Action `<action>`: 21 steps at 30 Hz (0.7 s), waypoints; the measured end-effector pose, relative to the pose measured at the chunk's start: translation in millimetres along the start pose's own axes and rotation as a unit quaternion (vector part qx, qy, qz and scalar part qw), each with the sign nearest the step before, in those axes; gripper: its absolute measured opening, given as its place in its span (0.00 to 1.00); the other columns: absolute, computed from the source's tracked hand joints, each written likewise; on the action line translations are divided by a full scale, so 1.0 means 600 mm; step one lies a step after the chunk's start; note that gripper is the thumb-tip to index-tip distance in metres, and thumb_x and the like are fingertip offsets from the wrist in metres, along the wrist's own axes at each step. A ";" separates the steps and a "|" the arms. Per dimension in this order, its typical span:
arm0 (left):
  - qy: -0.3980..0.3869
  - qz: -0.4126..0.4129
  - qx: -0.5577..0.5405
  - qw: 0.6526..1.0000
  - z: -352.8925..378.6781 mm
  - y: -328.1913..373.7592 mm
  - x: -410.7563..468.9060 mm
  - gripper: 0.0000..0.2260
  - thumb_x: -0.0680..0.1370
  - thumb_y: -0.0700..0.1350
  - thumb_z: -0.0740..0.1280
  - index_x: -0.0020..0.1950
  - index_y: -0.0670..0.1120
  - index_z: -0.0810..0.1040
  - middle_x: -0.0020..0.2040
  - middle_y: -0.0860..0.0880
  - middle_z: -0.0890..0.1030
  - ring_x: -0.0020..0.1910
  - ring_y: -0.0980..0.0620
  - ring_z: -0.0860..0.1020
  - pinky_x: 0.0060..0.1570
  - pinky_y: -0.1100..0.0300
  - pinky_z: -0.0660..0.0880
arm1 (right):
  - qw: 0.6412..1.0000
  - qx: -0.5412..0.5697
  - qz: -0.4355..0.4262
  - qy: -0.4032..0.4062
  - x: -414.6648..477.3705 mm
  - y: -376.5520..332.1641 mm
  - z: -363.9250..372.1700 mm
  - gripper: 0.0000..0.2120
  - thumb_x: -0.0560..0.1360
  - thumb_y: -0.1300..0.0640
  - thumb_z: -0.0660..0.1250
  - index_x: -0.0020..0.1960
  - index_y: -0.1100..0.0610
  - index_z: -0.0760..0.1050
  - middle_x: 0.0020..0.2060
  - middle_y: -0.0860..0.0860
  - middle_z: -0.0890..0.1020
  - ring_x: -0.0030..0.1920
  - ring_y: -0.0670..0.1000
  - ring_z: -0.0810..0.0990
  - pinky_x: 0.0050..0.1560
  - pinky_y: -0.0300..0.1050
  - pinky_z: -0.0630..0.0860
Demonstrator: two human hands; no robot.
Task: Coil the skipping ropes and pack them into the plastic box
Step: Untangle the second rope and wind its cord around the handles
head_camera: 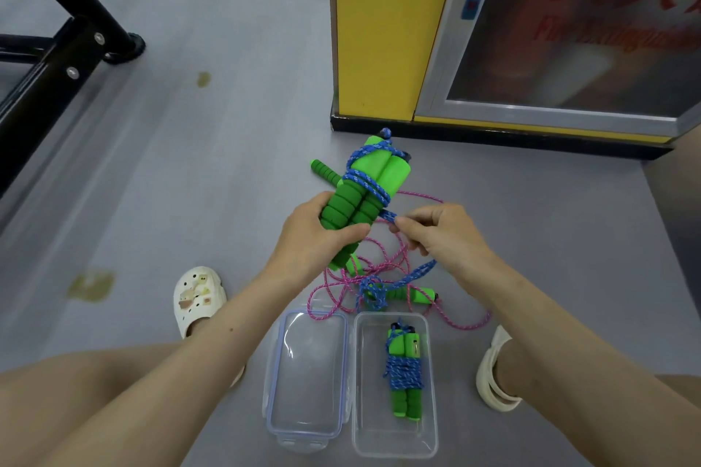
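Observation:
My left hand [318, 235] grips a pair of green foam handles [360, 197] held side by side, with blue rope [366, 182] wound several turns around them. My right hand [444, 235] pinches the same blue rope just right of the handles; its slack runs down to a blue tangle [373, 294] on the floor. A loose pink rope [383, 269] with green handles [421, 294] lies beneath my hands. The clear plastic box [430, 390] on the floor holds one coiled blue rope bundle [405, 372].
The box lid [307, 372] lies left of the box. Another green handle [324, 171] rests on the grey floor beyond my hands. A yellow cabinet [379, 30] stands behind, a black metal frame [57, 61] at far left. My feet in white sandals flank the box.

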State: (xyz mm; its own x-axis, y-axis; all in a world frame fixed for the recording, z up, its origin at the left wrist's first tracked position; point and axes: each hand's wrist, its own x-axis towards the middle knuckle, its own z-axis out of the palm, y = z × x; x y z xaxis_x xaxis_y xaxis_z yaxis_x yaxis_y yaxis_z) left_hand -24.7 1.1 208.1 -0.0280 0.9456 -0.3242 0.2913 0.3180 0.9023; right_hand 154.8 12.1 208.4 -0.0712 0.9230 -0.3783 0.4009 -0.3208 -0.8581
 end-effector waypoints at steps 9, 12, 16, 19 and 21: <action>0.104 0.141 0.311 0.934 0.016 -0.002 -0.009 0.16 0.73 0.54 0.71 0.58 0.52 0.75 0.44 0.51 0.79 0.43 0.47 0.77 0.37 0.56 0.70 | 0.995 0.078 0.051 -0.031 -0.011 -0.017 0.008 0.12 0.80 0.56 0.61 0.48 0.63 0.80 0.24 0.50 0.77 0.22 0.43 0.73 0.26 0.33 0.72; 0.139 0.180 0.374 0.899 0.021 -0.009 -0.010 0.16 0.74 0.53 0.70 0.60 0.50 0.75 0.44 0.49 0.77 0.42 0.44 0.76 0.35 0.56 0.67 | 0.983 0.141 0.088 -0.077 -0.013 -0.022 0.006 0.11 0.80 0.59 0.61 0.51 0.66 0.78 0.26 0.53 0.77 0.21 0.45 0.71 0.25 0.35 0.71; 0.176 0.190 0.420 0.870 0.017 -0.019 -0.007 0.14 0.74 0.49 0.70 0.58 0.47 0.76 0.40 0.48 0.73 0.36 0.47 0.69 0.31 0.57 0.64 | 0.980 0.146 0.087 -0.105 -0.015 -0.023 0.001 0.07 0.77 0.62 0.65 0.46 0.65 0.80 0.31 0.56 0.81 0.25 0.46 0.76 0.28 0.35 0.75; 0.194 0.213 0.448 0.847 0.019 -0.028 -0.002 0.15 0.71 0.47 0.74 0.55 0.45 0.77 0.37 0.48 0.70 0.35 0.50 0.65 0.28 0.60 0.59 | 0.988 0.105 0.065 -0.092 -0.011 -0.015 0.002 0.07 0.77 0.61 0.65 0.44 0.60 0.81 0.37 0.57 0.83 0.32 0.43 0.79 0.36 0.30 0.75; 0.194 0.222 0.463 0.836 0.021 -0.031 -0.001 0.15 0.70 0.45 0.75 0.53 0.44 0.77 0.36 0.48 0.70 0.34 0.50 0.64 0.27 0.61 0.57 | 0.988 0.111 0.062 -0.083 -0.008 -0.012 0.001 0.09 0.78 0.61 0.63 0.47 0.61 0.81 0.35 0.55 0.81 0.31 0.42 0.78 0.37 0.30 0.75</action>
State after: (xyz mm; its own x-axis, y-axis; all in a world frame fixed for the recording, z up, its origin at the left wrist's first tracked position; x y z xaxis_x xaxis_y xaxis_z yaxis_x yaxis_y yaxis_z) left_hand -18.1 -6.3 188.1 0.0236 0.9647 0.2623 0.9653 -0.0902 0.2451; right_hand 151.6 9.6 215.8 -0.1894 0.8318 -0.5218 0.2066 -0.4858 -0.8493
